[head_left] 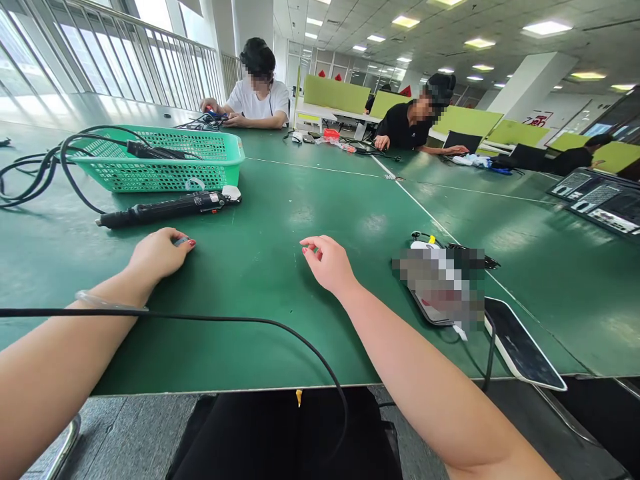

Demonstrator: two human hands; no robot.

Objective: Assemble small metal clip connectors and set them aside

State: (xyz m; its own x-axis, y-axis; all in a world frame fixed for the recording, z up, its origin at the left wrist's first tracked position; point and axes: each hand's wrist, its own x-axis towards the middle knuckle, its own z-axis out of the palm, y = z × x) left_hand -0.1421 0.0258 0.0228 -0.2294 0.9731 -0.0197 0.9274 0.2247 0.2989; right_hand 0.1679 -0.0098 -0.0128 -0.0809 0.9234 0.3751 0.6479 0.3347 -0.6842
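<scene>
- My left hand (157,257) pinched one small grey piece (181,241), fingers nearly closed.
- My right hand (327,263) curled half-open, seemingly empty.
- One black power tool (167,209) lay beside one green basket (165,175).

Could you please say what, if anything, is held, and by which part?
The left hand seems to hold a small grey object, exact grip hidden; the right hand, nothing visible.

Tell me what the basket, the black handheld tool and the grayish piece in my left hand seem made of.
Green basket: likely plastic, slightly glossy, with evenly colored perforated walls.
Black handheld tool: perhaps satin plastic, given its dull highlights.
Grayish piece, left hand: mostly covered; metal or plastic unclear.
</scene>
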